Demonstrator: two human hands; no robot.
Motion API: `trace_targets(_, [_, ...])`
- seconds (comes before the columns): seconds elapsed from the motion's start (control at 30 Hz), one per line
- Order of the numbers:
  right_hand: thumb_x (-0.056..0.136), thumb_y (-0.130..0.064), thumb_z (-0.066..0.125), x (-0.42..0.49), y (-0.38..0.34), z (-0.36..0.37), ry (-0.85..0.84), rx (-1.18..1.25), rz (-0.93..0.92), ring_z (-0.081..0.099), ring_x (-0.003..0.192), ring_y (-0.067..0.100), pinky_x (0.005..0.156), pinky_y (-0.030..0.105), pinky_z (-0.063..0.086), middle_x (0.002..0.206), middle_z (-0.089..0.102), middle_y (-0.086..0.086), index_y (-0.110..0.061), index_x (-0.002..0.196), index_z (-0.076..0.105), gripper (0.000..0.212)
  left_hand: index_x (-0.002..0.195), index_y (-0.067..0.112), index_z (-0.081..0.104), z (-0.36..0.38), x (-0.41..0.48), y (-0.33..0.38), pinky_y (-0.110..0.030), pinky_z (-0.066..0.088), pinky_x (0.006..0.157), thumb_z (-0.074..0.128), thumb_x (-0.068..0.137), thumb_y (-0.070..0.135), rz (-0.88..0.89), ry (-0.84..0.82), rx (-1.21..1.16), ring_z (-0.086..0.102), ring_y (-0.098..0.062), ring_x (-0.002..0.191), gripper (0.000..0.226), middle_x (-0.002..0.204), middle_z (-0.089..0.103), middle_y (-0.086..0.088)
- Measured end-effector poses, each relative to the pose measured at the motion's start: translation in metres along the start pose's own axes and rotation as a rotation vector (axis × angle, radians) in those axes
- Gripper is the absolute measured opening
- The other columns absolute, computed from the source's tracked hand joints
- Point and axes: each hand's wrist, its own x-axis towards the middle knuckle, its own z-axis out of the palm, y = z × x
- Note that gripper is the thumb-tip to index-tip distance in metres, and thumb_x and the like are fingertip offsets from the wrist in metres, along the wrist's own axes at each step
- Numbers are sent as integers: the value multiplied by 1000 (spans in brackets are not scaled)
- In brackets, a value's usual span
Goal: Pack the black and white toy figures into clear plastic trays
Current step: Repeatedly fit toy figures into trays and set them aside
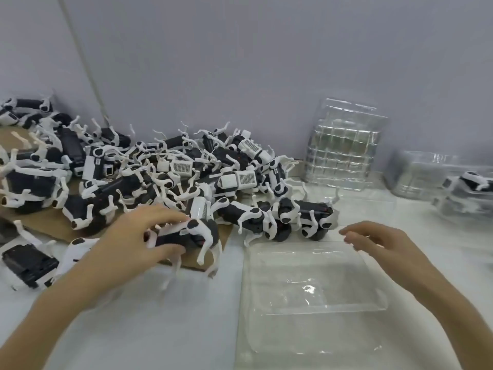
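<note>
The left hand [130, 239] holds one black and white toy figure [196, 231] at the edge of the big toy pile [186, 172]. The right hand [373, 241] is loose, holding nothing, just over the clear tray [306, 289].

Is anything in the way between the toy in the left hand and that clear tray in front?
Nothing visible. The toy figure held by the left hand sits just left of the clear tray, with only flat cardboard and table between. The right hand is over the tray's far right corner.
</note>
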Motion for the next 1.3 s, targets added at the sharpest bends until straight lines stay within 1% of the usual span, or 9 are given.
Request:
trace_targets(0.1, [90, -27, 71, -2, -7, -2, 165, 113, -128, 67, 89, 7, 77, 25, 48, 96, 72, -13, -41, 92, 73, 14, 102, 58, 65, -19, 9, 27, -5, 38, 86, 79, 68, 45, 23, 174, -165, 57, 10, 101, 40, 110, 64, 25])
trace_targets(0.17, [83, -34, 76, -6, -14, -3, 122, 245, -257, 68, 93, 17, 80, 24, 52, 102, 72, -3, -38, 103, 71, 21, 103, 60, 65, -17, 16, 53, 2, 35, 78, 83, 68, 46, 42, 214, -203, 58, 12, 98, 42, 109, 64, 27])
trace_targets(0.37, [65, -70, 76, -20, -36, 16, -135, 429, -420, 59, 124, 22, 93, 26, 51, 137, 59, -2, -35, 141, 49, 88, 118, 39, 67, 47, 39, 119, -2, 37, 80, 87, 69, 26, 93, 130, -204, 57, 8, 95, 55, 100, 63, 22])
trace_targets(0.53, [77, -27, 80, -24, -40, 28, -2, 249, -439, 64, 113, 11, 89, 16, 48, 122, 66, -10, -28, 128, 59, 55, 134, 44, 46, 84, 49, 140, -8, 44, 82, 84, 74, 29, 168, 9, -281, 60, 4, 97, 73, 96, 63, 17])
trace_targets(0.67, [75, -20, 84, -20, -37, 13, 91, 208, -405, 66, 98, 10, 80, 10, 46, 104, 70, -11, -20, 110, 68, 38, 136, 53, 37, 82, 41, 112, -15, 40, 98, 71, 74, 60, 128, -89, -486, 48, 8, 125, 71, 127, 54, 28])
trace_targets(0.8, [75, -6, 82, -18, -31, 5, 96, 168, -329, 64, 88, 9, 75, 10, 45, 95, 68, -12, -20, 104, 67, 36, 141, 59, 25, 90, 8, 79, -16, 28, 102, 70, 60, 75, 119, -197, -388, 28, 13, 137, 94, 145, 28, 38])
trace_targets(1.0, [69, -30, 82, -19, -32, 15, 6, 133, -297, 64, 90, 8, 75, 8, 44, 95, 69, -13, -24, 103, 68, 37, 146, 51, 25, 111, -23, 58, -33, 28, 110, 64, 70, 76, 79, -201, -510, 26, 1, 144, 89, 153, 26, 26])
trace_targets(1.17, [71, -19, 87, -18, -28, 26, -139, 91, -266, 64, 90, 10, 77, 13, 45, 94, 69, -8, -22, 101, 70, 35, 149, 38, 31, 109, -18, 52, -41, 29, 113, 62, 80, 56, 68, -205, -552, 29, -2, 144, 78, 153, 35, 21])
trace_targets(1.3, [67, -31, 88, -18, -25, 32, -134, -7, -258, 59, 106, 2, 86, 9, 41, 105, 67, -19, -39, 103, 70, 41, 143, 47, 40, 106, -17, 49, -46, 27, 115, 58, 81, 53, 84, -195, -511, 28, -2, 144, 66, 153, 34, 21])
